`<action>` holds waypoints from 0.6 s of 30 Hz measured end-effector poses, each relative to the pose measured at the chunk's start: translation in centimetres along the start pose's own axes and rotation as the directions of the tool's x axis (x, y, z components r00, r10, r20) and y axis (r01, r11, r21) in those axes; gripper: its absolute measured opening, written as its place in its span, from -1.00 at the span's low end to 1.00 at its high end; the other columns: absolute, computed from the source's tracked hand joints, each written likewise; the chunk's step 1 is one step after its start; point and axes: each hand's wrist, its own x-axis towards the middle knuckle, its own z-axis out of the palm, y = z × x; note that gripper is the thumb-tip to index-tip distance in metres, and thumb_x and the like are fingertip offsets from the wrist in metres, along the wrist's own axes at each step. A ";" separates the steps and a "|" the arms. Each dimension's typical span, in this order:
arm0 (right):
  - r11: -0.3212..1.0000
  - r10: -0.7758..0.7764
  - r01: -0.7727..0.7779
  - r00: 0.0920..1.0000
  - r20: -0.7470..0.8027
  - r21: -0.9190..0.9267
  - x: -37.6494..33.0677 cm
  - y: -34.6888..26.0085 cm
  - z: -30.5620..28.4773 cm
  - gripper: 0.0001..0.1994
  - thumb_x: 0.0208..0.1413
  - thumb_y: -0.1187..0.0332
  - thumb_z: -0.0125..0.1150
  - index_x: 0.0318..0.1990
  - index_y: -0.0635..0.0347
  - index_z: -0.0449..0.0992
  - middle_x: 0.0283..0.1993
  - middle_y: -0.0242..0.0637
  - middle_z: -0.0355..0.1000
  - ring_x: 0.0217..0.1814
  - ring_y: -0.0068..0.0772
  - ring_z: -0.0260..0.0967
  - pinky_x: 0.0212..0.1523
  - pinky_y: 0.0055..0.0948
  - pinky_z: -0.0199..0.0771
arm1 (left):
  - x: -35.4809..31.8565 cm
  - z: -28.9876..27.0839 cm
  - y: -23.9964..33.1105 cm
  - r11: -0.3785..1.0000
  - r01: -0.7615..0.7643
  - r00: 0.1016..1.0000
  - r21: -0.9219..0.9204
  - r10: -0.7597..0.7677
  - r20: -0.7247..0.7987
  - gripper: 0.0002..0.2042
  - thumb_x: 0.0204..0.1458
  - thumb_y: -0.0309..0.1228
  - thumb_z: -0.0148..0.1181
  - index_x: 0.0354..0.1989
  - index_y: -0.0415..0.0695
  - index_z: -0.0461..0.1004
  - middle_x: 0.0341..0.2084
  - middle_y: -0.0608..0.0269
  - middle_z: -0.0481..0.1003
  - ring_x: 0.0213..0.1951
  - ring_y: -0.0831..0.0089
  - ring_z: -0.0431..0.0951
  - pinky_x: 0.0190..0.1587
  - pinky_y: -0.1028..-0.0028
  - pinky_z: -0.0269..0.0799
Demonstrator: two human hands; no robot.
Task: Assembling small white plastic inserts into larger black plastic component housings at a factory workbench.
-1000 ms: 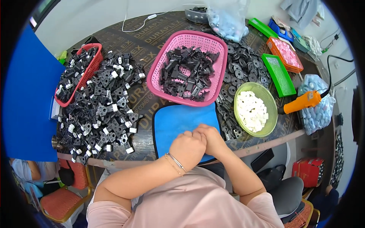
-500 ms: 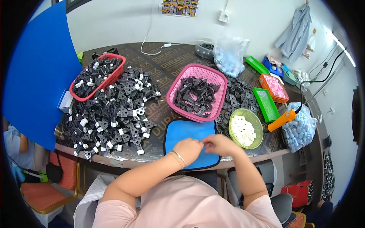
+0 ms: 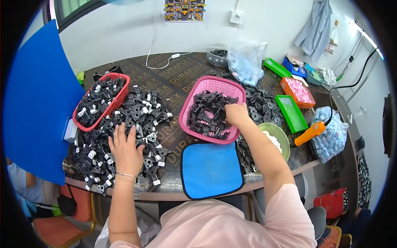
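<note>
My left hand [image 3: 126, 151], fingers spread and holding nothing, is over the large heap of black plastic parts with white ends [image 3: 142, 110] on the left of the table. Inside the pink basket [image 3: 185, 120], my right hand [image 3: 237, 115] reaches over the right rim, fingers curled down at the loose black plastic pieces [image 3: 209, 108]. Its fingertips are hidden, so what they pinch cannot be made out. A blue mat [image 3: 212, 170] with a black border lies at the table's front edge, with neither hand on it.
At the far left a red basket [image 3: 120, 101] holds more black and white parts. A yellow-green bowl of white pieces [image 3: 285, 142] sits under my right forearm. Beyond it are an orange power screwdriver [image 3: 311, 134], a green tray [image 3: 292, 114] and bags of light-blue pieces [image 3: 329, 138].
My hands, together above the blue mat before, have parted. The left moved left to the heap; the right went forward into the pink basket. The view has shifted slightly.
</note>
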 end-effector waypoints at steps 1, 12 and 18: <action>0.999 -0.039 0.039 0.996 0.077 0.000 0.4 0.5 0.1 -0.85 -0.06 0.40 0.01 -0.43 0.13 0.54 -0.32 -0.17 0.51 -0.20 -0.25 0.49 -0.21 -0.19 0.38 | 0.1 0.0 0.4 1.000 -0.008 1.000 -0.002 0.008 0.010 -0.43 -0.22 -0.42 0.31 0.07 -0.12 0.31 0.18 -0.03 0.15 0.26 0.05 0.07 0.25 -0.03 -0.14; 0.261 -0.324 -0.109 0.926 0.194 0.959 -9.6 -1.6 -6.4 -0.78 -0.03 0.49 0.26 -0.19 0.24 0.45 -0.44 -0.38 0.49 -0.37 -0.61 0.43 -0.33 -0.55 0.43 | -1.1 4.5 11.6 -0.019 0.421 0.862 -0.907 0.319 0.393 -0.57 0.01 -0.52 0.19 0.08 -0.21 0.27 -0.10 0.16 0.41 -0.16 0.47 0.48 -0.24 0.52 0.48; 0.543 -0.291 0.064 0.950 0.116 0.837 -7.1 -0.3 -6.2 -0.82 -0.06 0.36 0.26 -0.27 0.17 0.52 -0.37 -0.27 0.52 -0.31 -0.40 0.49 -0.29 -0.43 0.46 | -3.4 6.2 11.5 -0.023 0.685 0.663 -0.728 0.434 0.610 -0.76 0.04 -0.57 0.13 -0.09 -0.23 0.40 -0.33 0.26 0.46 -0.29 0.56 0.47 -0.32 0.56 0.50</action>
